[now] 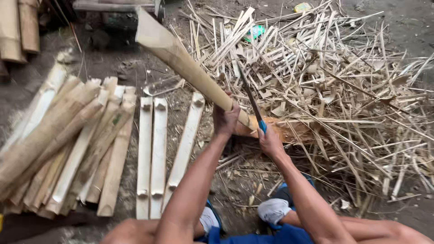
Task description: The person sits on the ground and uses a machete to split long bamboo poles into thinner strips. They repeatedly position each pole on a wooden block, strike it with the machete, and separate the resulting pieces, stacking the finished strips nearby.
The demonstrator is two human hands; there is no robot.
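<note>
My left hand [224,118] grips a long split bamboo piece [181,61] that slants up and away to the upper left, its lower end resting on a brown wooden block [289,130]. My right hand [270,142] holds a knife with a blue handle [262,126]; its dark blade [249,97] points up beside the bamboo piece, close to its right edge. Both forearms reach forward from the bottom of the view.
A big heap of thin bamboo strips and shavings [334,81] covers the right side. Three flat split slats [156,153] lie side by side on the dirt at centre left. A stack of wider bamboo halves [68,144] lies at far left. My knees show at the bottom.
</note>
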